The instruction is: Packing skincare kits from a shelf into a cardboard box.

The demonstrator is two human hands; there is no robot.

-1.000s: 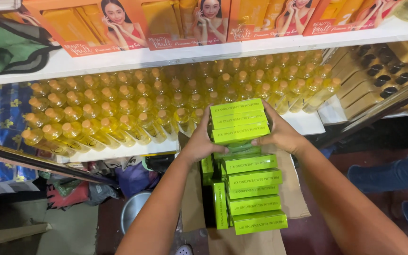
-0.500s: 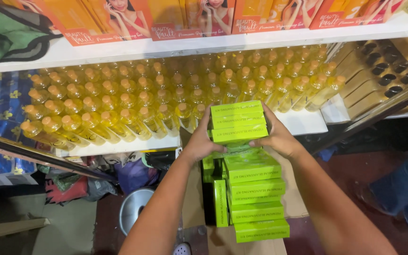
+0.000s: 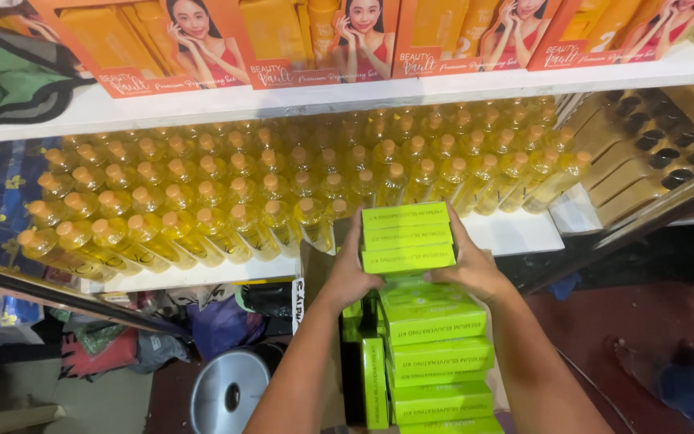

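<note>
Lifted slightly toward frame centre since a second ago: stack of green boxes (image 3: 408, 238), pressed between left hand (image 3: 350, 273) and right hand (image 3: 469, 269), above more green boxes in a carton (image 3: 435, 362). Likely light, stiff card, smooth; best clamped at the ends. Bright lime, flat, oblong.

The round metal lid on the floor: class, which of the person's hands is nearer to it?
Left. The left hand grips the near side of the green boxes, above and right of the metal lid; the right hand holds their far side.
</note>
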